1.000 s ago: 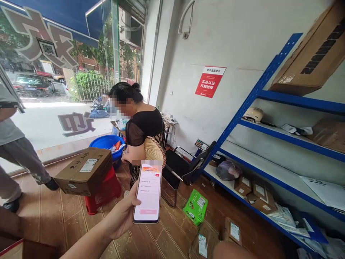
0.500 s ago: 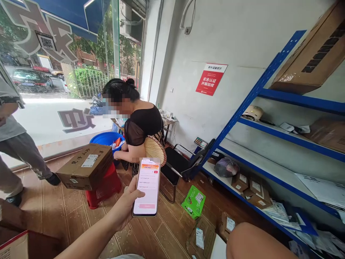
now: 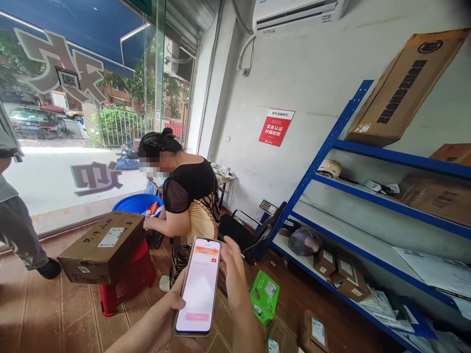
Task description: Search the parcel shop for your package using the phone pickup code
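Observation:
A smartphone [image 3: 198, 289] with a lit, mostly white and pink screen stands upright in the lower middle of the head view. My left hand [image 3: 177, 296] is closed round its left side, the thumb lying over the lower left edge of the screen. Beside the phone's right edge is my right hand [image 3: 233, 264], slightly blurred, with its fingers stretched upward and nothing seen in them. Whether its fingertips touch the phone I cannot tell.
A person [image 3: 191, 186] with a woven fan [image 3: 204, 220] bends over a blue tub [image 3: 128, 202]. A large carton [image 3: 99, 250] rests on a red stool [image 3: 128, 282]. Blue shelves [image 3: 386, 193] with parcels line the right; a green package [image 3: 264, 296] lies on the floor.
My right hand has come up beside the phone. The phone sits lower, and its screen shows fewer text lines. The view has tilted upward, bringing an air conditioner into sight.

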`<state>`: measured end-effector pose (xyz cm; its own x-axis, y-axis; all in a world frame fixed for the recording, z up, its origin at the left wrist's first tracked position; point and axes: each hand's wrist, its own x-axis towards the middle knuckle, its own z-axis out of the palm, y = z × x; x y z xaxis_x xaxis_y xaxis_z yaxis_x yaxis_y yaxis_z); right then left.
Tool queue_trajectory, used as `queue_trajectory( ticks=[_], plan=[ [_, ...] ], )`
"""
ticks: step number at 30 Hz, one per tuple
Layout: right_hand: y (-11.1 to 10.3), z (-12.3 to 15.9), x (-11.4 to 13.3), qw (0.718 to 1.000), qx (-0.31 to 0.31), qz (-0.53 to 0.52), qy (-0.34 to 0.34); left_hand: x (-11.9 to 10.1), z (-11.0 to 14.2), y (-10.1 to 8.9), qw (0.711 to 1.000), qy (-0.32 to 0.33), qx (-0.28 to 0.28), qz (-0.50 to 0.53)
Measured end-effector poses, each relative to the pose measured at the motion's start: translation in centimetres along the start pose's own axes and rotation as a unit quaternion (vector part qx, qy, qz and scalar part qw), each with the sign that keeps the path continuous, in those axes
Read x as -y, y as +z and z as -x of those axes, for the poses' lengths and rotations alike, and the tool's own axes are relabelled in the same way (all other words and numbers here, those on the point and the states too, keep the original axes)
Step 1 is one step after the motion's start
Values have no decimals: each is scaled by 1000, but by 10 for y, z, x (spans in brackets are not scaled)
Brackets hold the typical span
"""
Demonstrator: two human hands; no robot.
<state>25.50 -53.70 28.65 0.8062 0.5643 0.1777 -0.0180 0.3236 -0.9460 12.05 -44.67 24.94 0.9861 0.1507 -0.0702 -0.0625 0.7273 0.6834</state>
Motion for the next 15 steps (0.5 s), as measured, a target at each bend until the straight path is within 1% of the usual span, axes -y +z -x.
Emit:
queue_trajectory(
  ticks=[2, 3, 6, 7, 8, 11, 12, 13, 15],
  plan=[
    [8, -3, -9, 995, 28, -59, 74, 10, -6, -13, 998, 31, -5, -52],
    [11, -3, -13, 993, 26, -77, 90, 15, -9, -20, 997, 34, -2, -74],
    [20, -3, -21, 995, -30, -68, 70, 25, -16, -41, 993, -13, 4, -115],
    [22, -2, -23, 995, -47, -64, 63, 26, -18, -46, 993, -21, 2, -116],
    [23, -1, -23, 994, -60, -70, 62, 27, -19, -49, 994, -13, -1, -112],
    [25, 3, -23, 986, -70, -128, 82, 24, -20, -49, 995, 42, -3, -88],
    [25, 4, -23, 984, -70, -139, 89, 22, -19, -47, 996, 48, -2, -80],
    [25, 6, -22, 983, -68, -140, 94, 20, -18, -44, 997, 42, -1, -72],
    [25, 8, -22, 985, -67, -123, 96, 15, -12, -36, 998, 9, 7, -59]
  ],
)
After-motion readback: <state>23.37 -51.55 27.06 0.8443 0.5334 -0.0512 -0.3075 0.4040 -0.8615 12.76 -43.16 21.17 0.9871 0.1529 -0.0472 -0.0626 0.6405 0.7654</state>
